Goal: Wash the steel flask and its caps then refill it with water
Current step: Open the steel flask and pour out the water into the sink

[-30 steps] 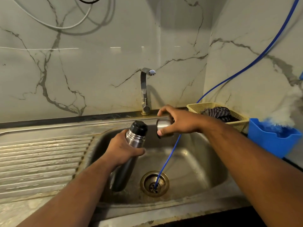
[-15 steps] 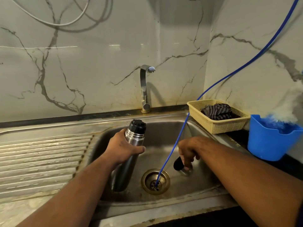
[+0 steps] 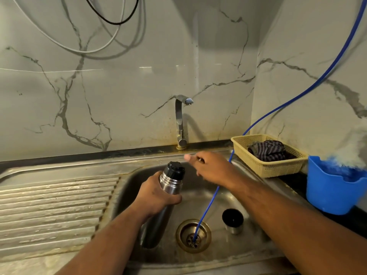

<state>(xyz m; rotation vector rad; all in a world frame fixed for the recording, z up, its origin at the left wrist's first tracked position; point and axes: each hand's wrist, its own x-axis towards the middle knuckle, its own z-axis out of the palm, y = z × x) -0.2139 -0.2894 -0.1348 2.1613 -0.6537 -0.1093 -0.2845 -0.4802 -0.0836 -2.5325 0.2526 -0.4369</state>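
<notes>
Steel flask [image 3: 168, 185]: held tilted over the left part of the sink basin [image 3: 256, 243], neck up and far, base down near the basin floor.
Left hand [image 3: 156, 195]: wrapped closed around the flask's upper body, just below the neck.
Inner cap [image 3: 175, 170]: black stopper, seated in the flask's mouth; it looks not yet unscrewed.
Right hand [image 3: 210, 168]: empty, fingers loosely spread, blurred, in the air between the flask top and the tap base, far side of the basin.
Outer cap [image 3: 233, 221]: steel cup standing mouth up on the basin floor, right of the drain [image 3: 193, 236] and well apart from the flask.
Tap [image 3: 181, 120]: at the far edge of the sink, spout facing right; no water running that I can see.
Blue hose [image 3: 210, 203]: runs down from the upper right, under the right forearm and into the drain.
Risk, hose: the right arm lies right against it; a sweep toward the tap or stopper could drag it out of the drain or flick it into the outer cap.
Risk, outer cap: light and loose near the drain; a hard stream or a nudge could tip it and roll it.
Risk, grip: one-hand hold on smooth steel; once wet or soapy, twisting the stopper could make the flask slip and bang into the basin.
Risk, splash: water hitting the tilted flask could spray onto the worktop [image 3: 337, 223], where the yellow basket [image 3: 268, 167] and blue tub [image 3: 333, 197] stand at right.
</notes>
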